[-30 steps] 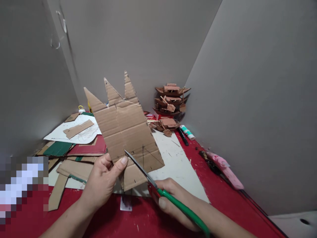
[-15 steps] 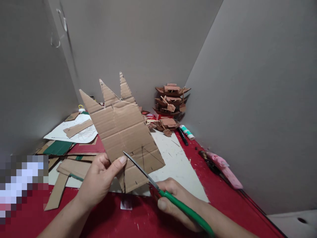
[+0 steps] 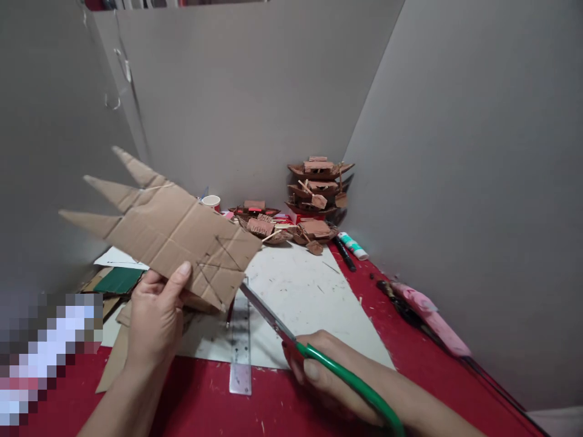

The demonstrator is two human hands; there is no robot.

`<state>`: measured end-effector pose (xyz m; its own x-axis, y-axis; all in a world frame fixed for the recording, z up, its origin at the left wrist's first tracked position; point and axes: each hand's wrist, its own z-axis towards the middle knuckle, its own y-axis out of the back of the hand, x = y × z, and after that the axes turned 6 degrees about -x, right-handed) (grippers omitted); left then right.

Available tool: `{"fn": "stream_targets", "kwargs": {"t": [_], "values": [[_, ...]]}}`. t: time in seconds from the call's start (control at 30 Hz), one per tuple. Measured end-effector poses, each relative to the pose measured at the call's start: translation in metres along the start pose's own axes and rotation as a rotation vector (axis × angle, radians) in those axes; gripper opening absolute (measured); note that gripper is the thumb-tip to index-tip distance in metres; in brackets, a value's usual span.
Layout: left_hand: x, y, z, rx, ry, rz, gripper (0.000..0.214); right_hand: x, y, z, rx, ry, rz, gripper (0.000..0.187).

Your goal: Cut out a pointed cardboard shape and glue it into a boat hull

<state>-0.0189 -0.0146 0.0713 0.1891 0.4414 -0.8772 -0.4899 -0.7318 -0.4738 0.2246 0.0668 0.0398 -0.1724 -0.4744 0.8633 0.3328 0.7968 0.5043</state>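
Most fingers of the left hand (image 3: 157, 318) are hidden behind the cardboard piece (image 3: 182, 237), whose spiked tips look slightly blurred. That piece also covers part of the white paper (image 3: 121, 258) and the lower side of a cup (image 3: 211, 200). The right hand (image 3: 339, 391) has its fingers partly concealed around the green-handled scissors (image 3: 294, 340), which run off the bottom edge, as do both forearms (image 3: 121, 403). A thin dark thing (image 3: 230, 314), perhaps a pen, disappears upward behind the cardboard. Pixel blocks (image 3: 45, 358) mask the lower left; items along the top edge (image 3: 173, 3) are cropped beyond telling.
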Motion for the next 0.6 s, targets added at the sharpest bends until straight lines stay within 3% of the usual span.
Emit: {"fn": "stream_targets", "kwargs": {"t": [0.13, 0.3, 0.47, 0.6], "values": [[-0.003, -0.002, 0.005, -0.118, -0.042, -0.080, 0.025, 0.001, 0.003, -0.003, -0.038, 0.008, 0.007, 0.066], [0.001, -0.004, -0.002, -0.048, 0.029, -0.017, 0.024, 0.005, -0.003, -0.007, -0.123, 0.043, -0.101, 0.066], [0.009, -0.002, -0.009, 0.066, 0.159, 0.177, 0.025, 0.003, -0.007, -0.004, -0.135, -0.046, -0.244, 0.048], [0.009, 0.000, -0.010, 0.068, 0.137, 0.221, 0.026, 0.002, -0.003, 0.000, -0.138, -0.103, -0.303, 0.043]]}}
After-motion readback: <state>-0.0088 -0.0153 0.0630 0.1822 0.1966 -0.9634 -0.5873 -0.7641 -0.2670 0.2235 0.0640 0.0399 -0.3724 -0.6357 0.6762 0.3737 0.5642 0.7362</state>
